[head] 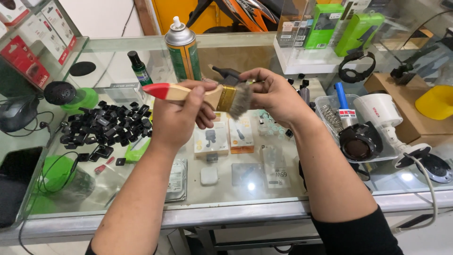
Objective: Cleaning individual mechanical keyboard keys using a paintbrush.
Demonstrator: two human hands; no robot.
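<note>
My left hand (177, 115) grips a paintbrush (210, 97) with a wooden handle, a red tip, a brass band and grey bristles. It is held level above the glass counter (236, 198). My right hand (276, 94) pinches a small black plastic part (226, 74) just above the bristles. The bristles touch or nearly touch that part.
A pile of several small black keycaps (101, 127) lies at the left. A green spray can (184, 52) and a small dark bottle (140, 68) stand behind. A white camera (384, 113) and a clear tray (330, 111) sit at the right; a phone (16, 182) lies far left.
</note>
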